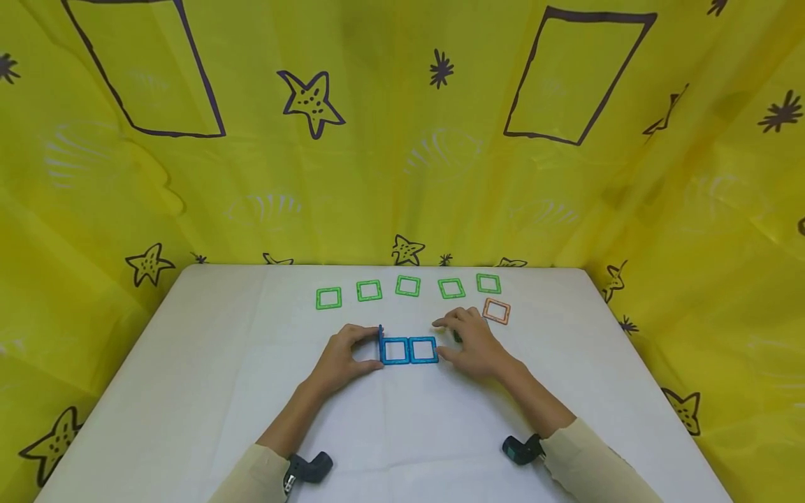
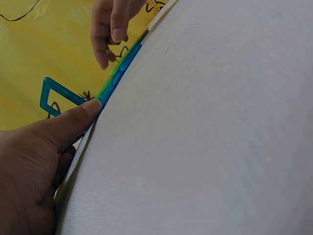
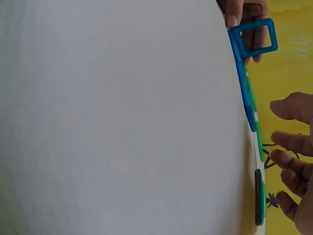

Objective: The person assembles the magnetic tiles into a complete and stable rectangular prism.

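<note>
Two blue square magnetic tiles (image 1: 423, 350) lie flat, edge to edge, on the white table. A third blue tile (image 3: 272, 35) stands upright along the left edge of this pair. My left hand (image 1: 342, 358) grips the upright tile at its ends, thumb on the near side and fingers on the far side. Just right of the pair hovers my right hand (image 1: 474, 344), its fingers loosely bent and apart from the tiles in the right wrist view. A small dark green patch shows by its fingers in the head view; I cannot tell what it is.
Several green square tiles (image 1: 329, 298) lie in a spaced row toward the back of the table (image 1: 189, 363). An orange tile (image 1: 497, 311) lies beyond my right hand. Yellow patterned cloth (image 1: 377, 175) hangs behind and at both sides.
</note>
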Demonstrator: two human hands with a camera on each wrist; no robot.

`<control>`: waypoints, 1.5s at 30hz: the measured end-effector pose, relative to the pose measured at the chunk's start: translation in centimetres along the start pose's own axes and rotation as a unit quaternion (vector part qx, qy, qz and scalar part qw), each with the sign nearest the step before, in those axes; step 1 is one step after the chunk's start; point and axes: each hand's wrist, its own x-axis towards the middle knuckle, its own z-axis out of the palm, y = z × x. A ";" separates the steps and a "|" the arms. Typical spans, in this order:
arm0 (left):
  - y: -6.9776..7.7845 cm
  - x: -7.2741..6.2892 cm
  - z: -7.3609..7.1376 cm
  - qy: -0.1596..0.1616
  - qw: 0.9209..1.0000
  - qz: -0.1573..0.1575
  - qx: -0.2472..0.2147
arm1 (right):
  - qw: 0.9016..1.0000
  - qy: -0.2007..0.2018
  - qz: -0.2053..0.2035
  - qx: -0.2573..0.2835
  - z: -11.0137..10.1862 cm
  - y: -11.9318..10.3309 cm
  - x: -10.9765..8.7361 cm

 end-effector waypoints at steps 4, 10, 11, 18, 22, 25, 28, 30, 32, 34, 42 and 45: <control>0.0 0.0 0.0 0.000 1.000 0.004 0.001 | 1.000 0.015 0.014 -0.011 -0.7 1.2 -0.2; -0.2 0.0 0.1 -0.002 1.000 0.004 0.007 | 0.999 0.020 0.035 -0.020 -1.3 2.6 -0.7; -0.2 0.0 0.1 -0.001 1.000 0.005 0.008 | 0.999 0.023 0.037 -0.025 -1.4 2.8 -0.7; -0.2 0.0 0.1 -0.005 1.000 0.000 0.004 | 0.996 0.036 0.057 -0.058 -2.2 3.8 -0.9; -0.1 0.0 0.1 -0.003 1.000 0.000 0.002 | 0.996 0.036 0.065 -0.046 -2.3 4.3 -1.2; -0.1 0.0 0.1 -0.004 1.000 0.000 0.004 | 0.996 0.042 0.069 -0.022 -2.3 4.8 -1.5; -0.1 0.0 0.0 -0.006 1.000 -0.002 0.005 | 0.996 0.048 0.074 0.003 -2.1 5.1 -1.7; -0.2 0.0 0.0 -0.006 1.000 -0.002 0.008 | 0.995 0.049 0.081 0.019 -1.9 5.3 -1.8; -0.2 0.0 0.0 -0.005 1.000 0.000 0.010 | 0.994 0.048 0.088 0.034 -1.8 5.4 -1.9; -0.3 0.1 0.1 -0.004 1.000 0.004 0.011 | 0.993 0.049 0.098 0.047 -1.7 5.5 -2.1; -0.1 0.0 0.0 -0.011 1.000 -0.007 0.009 | 0.991 0.049 0.109 0.068 -1.4 5.5 -2.3; -0.1 -0.1 0.0 -0.010 1.000 -0.006 0.007 | 0.990 0.047 0.110 0.075 -1.3 5.5 -2.3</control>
